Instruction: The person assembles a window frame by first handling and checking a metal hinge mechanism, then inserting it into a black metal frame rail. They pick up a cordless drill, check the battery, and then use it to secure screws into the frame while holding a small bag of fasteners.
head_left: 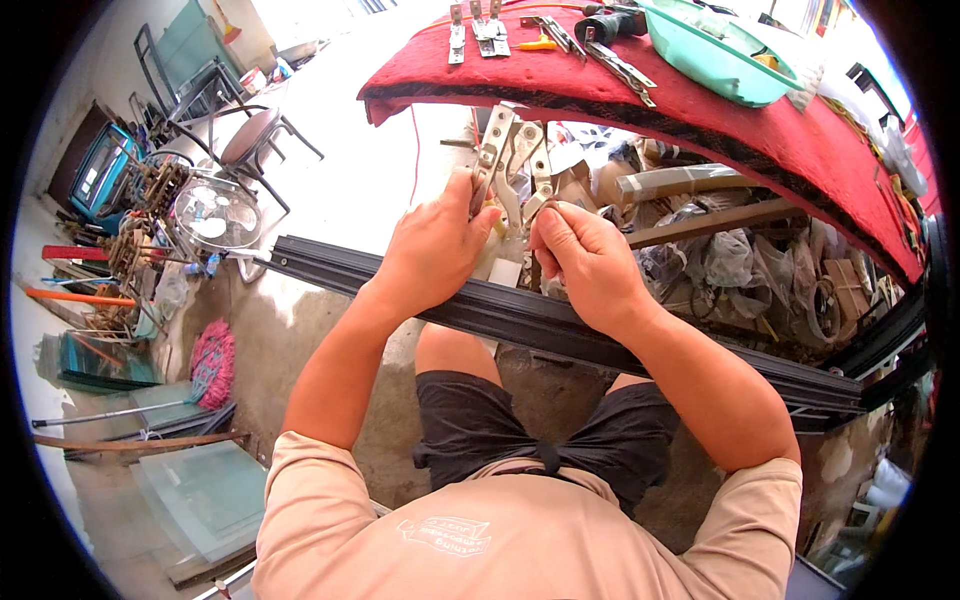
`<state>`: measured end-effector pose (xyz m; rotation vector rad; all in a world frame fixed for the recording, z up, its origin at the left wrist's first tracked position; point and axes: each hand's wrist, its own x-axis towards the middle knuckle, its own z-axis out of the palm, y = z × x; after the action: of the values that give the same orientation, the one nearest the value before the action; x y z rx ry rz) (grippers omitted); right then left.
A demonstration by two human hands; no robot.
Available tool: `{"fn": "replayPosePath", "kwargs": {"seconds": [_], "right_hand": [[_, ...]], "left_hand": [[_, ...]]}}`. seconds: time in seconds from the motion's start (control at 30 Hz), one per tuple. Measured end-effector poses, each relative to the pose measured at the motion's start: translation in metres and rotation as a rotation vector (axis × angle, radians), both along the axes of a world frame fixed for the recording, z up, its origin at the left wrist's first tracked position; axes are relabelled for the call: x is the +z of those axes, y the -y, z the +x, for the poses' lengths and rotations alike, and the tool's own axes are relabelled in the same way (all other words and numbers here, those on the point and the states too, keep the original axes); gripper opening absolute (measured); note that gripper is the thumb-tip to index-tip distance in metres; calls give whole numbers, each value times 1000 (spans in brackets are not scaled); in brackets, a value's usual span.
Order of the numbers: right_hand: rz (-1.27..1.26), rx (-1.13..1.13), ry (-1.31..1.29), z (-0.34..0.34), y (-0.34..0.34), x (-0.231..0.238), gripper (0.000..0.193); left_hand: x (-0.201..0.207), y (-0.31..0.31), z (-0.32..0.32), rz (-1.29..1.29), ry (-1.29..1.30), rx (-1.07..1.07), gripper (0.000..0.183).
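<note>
Above the black metal profile (500, 307), both my hands are on a silver metal hinge (493, 140) with several linked arms and screw holes. My left hand (437, 238) is closed around its left plate, the thumb lying along the lower end. With thumb and curled fingers, my right hand (588, 255) pinches the lower end of its right arm. My fingers cover the spot they pinch, so I cannot see whether a small part is there. The long profile runs beneath my forearms and over my lap, apart from the hinge.
A red-covered table (690, 95) stands ahead, bearing metal hinges (488, 32), an orange-handled tool (537, 44), a black power tool (610, 25) and a turquoise basin (715, 55). Plastic bags (730, 258) and scrap lie beneath. At left are a fan (217, 213), chair (250, 135) and glass sheets (200, 500).
</note>
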<state>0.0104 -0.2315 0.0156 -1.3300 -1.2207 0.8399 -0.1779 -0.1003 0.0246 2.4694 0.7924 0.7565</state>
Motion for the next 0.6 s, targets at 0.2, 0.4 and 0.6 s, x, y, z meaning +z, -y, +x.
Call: {"fn": "replayPosePath", "kwargs": {"seconds": [0.2,0.4,0.6], "right_hand": [[-89,-22,108,13,1,-5,43],[-142,40,23,7,-2,-4,43],[-197,135,-94,16,-4,-21,40]], "left_hand": [[-11,-39,-25,136,-120,15,24],[-7,-40,-22,130,-136,107,25],[0,-40,-15,119,-33,64,25]]}}
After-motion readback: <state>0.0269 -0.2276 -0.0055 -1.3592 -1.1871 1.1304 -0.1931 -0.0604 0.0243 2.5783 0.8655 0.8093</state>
